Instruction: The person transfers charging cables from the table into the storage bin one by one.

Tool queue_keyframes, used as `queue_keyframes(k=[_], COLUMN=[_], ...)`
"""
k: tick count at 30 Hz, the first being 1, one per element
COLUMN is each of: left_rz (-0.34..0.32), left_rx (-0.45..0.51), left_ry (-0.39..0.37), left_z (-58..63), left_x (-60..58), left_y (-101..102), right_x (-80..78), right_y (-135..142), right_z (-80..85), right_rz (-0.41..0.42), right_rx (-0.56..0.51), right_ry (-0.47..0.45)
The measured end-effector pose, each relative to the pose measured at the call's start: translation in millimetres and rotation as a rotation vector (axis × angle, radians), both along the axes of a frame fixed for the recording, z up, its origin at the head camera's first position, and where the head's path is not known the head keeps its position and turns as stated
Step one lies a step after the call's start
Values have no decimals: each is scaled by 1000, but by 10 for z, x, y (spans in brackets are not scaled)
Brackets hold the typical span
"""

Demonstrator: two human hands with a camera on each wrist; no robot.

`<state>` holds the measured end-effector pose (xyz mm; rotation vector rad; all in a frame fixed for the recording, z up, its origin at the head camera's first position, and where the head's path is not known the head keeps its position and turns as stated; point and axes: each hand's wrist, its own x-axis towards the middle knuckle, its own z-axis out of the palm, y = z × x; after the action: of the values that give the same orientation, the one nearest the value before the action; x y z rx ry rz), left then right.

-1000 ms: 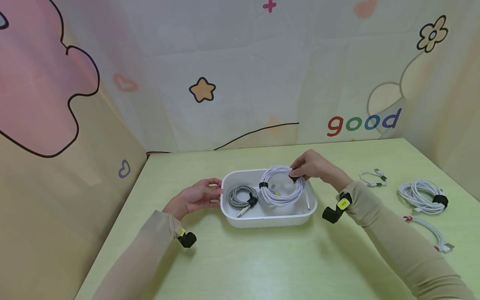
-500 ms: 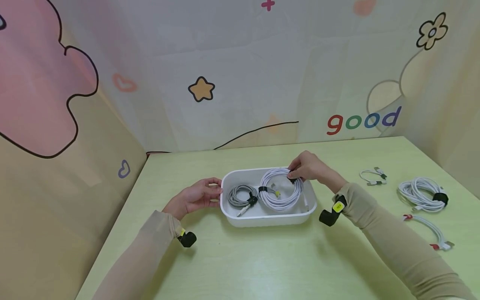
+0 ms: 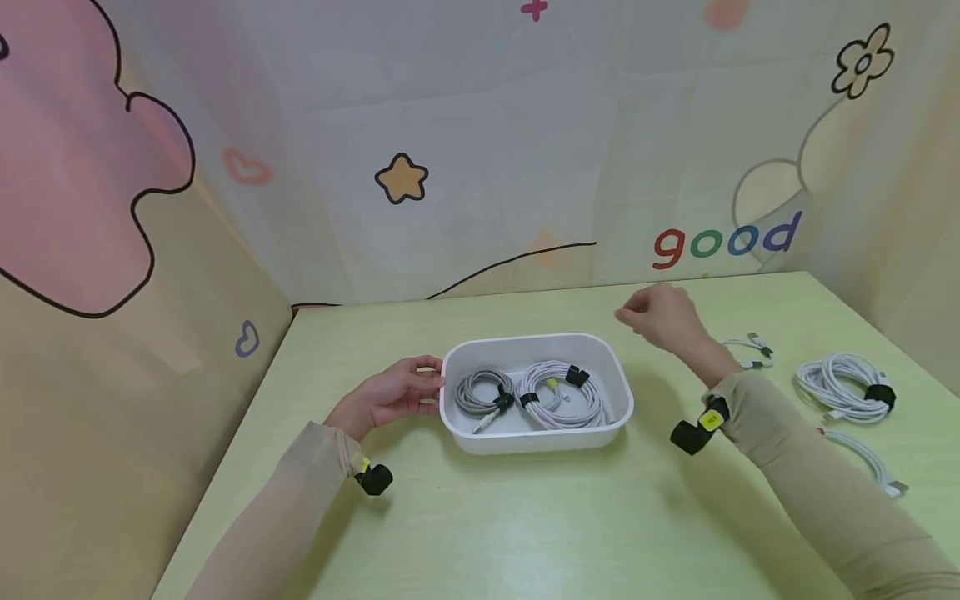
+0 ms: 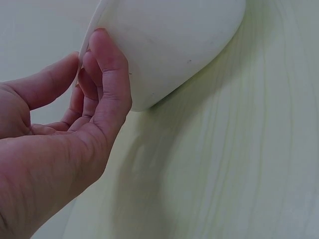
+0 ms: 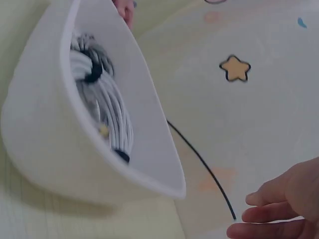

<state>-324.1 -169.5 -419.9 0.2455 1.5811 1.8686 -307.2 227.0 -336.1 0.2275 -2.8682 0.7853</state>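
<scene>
Head: tub sits mid-desk, toward far edge. Grey coil in its left half, white coil in its right. Left hand at tub's left end; right hand above desk past tub's far right corner, holding nothing. Small cable, big coil, short cable near desk's right edge. Right sleeve partly covers short cable; lowering it could drag that.

Left wrist: thumb and fingers pinch tub's rim. Pulling up one-sidedly might tip it.

Right wrist: fingers loosely bent, narrow gap to thumb, apart from tub. Sweeping back low could knock the rim.
</scene>
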Motion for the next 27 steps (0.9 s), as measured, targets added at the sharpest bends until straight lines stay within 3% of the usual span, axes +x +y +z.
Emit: queue_keyframes(k=[5, 12, 17, 21, 27], left_rz=[-3, -8, -14, -20, -23], left_rx=[6, 26, 37, 35, 20], left_ry=[4, -1, 0, 5, 10], left_z=[3, 20, 40, 44, 38], left_x=[19, 23, 17, 15, 18], left_y=[-11, -12, -19, -22, -19], right_x=[-11, -13, 1, 8, -31], right_y=[614, 1267, 1486, 1552, 1557], right_z=[-138, -344, -455, -509, -556], right_rz=[-156, -324, -320, -281, -316], right_rx=[34, 144, 211, 256, 266], right_ry=[26, -106, -229, -268, -312])
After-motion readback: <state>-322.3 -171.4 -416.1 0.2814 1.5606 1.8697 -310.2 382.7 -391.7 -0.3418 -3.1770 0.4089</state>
